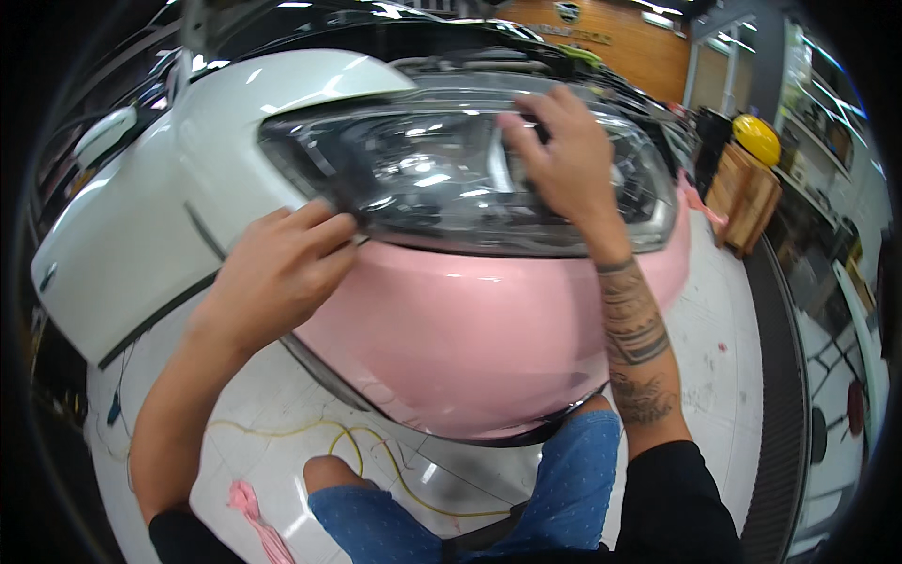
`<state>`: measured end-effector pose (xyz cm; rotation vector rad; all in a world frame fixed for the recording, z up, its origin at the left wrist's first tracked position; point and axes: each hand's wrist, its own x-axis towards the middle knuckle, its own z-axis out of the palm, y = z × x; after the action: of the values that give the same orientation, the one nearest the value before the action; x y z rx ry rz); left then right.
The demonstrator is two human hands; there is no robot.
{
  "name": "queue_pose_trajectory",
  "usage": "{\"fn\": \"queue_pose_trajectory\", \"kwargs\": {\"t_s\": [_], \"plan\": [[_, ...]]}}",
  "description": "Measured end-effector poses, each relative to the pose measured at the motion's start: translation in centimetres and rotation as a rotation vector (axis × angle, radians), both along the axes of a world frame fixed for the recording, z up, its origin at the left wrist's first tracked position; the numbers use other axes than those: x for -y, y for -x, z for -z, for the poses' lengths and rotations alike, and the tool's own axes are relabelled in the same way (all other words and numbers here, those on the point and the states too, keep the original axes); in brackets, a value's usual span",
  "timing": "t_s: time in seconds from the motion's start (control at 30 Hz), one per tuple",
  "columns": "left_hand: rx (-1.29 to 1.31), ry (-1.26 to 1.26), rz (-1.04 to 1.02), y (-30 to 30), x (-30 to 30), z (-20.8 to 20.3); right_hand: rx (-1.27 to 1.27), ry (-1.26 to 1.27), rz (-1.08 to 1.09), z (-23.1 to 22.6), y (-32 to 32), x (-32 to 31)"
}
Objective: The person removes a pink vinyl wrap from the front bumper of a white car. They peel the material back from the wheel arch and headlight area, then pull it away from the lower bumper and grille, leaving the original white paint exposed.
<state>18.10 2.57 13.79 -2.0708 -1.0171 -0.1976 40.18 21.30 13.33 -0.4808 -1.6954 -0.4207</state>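
Note:
A large car headlight [423, 174] with a clear, shiny cover fills the upper middle of the head view. Below it curves a glossy pink bumper [470, 329]. My left hand [287, 263] is at the headlight's lower left edge, where it meets the pink bumper and the white fender [263, 113]. Its fingers are bent and pressed together; a dark blur by the fingertips hides what they grip, if anything. Over the right part of the headlight is my right hand [568, 155], thumb and fingers curved but apart. Nothing shows between them, and whether they touch the cover cannot be told.
A white car door [122, 263] stands open at left. Across the tiled floor runs a yellow hose [376, 442], near a crumpled pink strip [252, 512]. My knees are close under the bumper. A yellow helmet-like object [757, 139] sits on a wooden stand [742, 197] at right.

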Motion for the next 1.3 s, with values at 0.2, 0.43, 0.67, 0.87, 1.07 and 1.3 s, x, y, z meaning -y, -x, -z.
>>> {"fn": "queue_pose_trajectory", "kwargs": {"t_s": [0.2, 0.43, 0.67, 0.87, 1.07, 1.3], "plan": [[-0.136, -0.032, 0.005, 0.5, 0.7, 0.4, -0.05, 0.035, -0.092, 0.6, 2.1, 0.3], [-0.1, -0.037, -0.086, -1.3, -2.0, 1.4, -0.114, -0.059, -0.053, 0.7, -0.6, -0.5], [-0.087, -0.186, 0.01, -0.2, -1.1, 1.3, -0.061, 0.031, -0.089, 0.7, 1.8, -0.1], [0.181, -0.205, 0.0, -1.2, -2.4, 2.5, -0.036, -0.037, -0.006, 0.5, -0.3, -1.1], [0.663, -0.192, -0.05, -1.2, 0.2, 4.4, -0.016, 0.003, -0.052, 0.4, 1.0, -0.6], [0.665, -0.171, -0.118, -2.2, -1.5, 4.2, -0.018, 0.025, -0.042, 0.4, 0.4, -0.8]]}}
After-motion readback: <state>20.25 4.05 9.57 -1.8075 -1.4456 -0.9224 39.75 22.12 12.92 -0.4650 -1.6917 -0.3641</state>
